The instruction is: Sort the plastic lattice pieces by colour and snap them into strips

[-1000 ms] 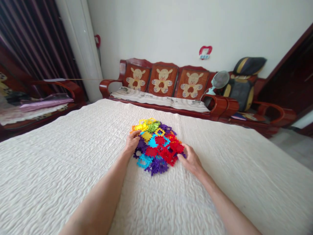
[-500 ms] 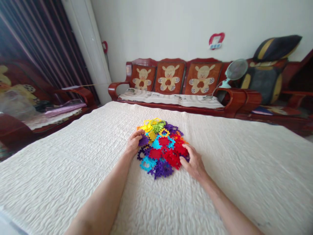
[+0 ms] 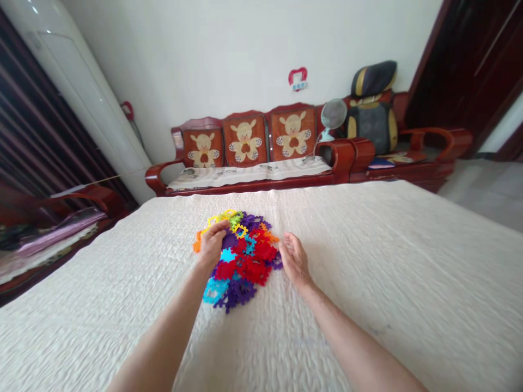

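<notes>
A pile of flat, toothed plastic pieces in red, purple, blue, yellow, green and orange lies on a cream quilted bedspread. My left hand rests on the pile's left side with its fingers curled over purple and yellow pieces; what they grip is hidden. My right hand is at the pile's right edge, fingers loosely apart and bent, holding nothing that shows.
A red wooden bench with bear cushions stands beyond the bed. A small fan and a dark bag sit at its right end. A wooden chair with cloths is at the left, a doorway at the right.
The view has swung to the right and lifted. My right hand has come off the red pieces and opened. My left hand has stayed on the pile's left side.
</notes>
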`<state>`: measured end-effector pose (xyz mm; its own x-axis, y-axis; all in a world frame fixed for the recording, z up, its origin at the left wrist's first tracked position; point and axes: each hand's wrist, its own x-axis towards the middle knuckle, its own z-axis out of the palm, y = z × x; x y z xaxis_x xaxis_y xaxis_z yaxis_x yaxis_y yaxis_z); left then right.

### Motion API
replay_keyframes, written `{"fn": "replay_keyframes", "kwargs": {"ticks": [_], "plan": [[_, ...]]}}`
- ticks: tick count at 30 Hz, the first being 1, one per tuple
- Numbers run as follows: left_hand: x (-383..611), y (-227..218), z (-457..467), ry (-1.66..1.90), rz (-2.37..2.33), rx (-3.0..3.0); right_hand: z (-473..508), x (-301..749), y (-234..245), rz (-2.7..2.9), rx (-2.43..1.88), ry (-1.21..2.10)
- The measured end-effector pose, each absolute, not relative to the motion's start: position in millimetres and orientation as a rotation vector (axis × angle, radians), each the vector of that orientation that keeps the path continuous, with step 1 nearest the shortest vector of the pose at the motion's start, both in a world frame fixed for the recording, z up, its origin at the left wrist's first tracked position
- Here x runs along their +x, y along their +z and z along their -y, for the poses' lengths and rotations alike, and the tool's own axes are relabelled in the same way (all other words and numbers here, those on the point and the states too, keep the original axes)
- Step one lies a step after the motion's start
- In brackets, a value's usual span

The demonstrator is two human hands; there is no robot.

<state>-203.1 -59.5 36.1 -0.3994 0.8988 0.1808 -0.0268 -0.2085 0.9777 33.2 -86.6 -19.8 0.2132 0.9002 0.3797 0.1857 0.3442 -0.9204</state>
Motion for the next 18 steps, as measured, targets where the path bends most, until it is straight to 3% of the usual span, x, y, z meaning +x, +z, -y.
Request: {"fn": "replay_keyframes", "kwargs": {"ticks": [8,18], "plan": [[-135.8,46.7,9.8,1.634,-1.33,1.305,86.2,34.9,-20.3,1.268,-1.129,0.668],[-239.7,9.3,69.9,1.82,-1.739,1.245,81.3,34.5,-24.5,1.413,-1.113,0.569]]}}
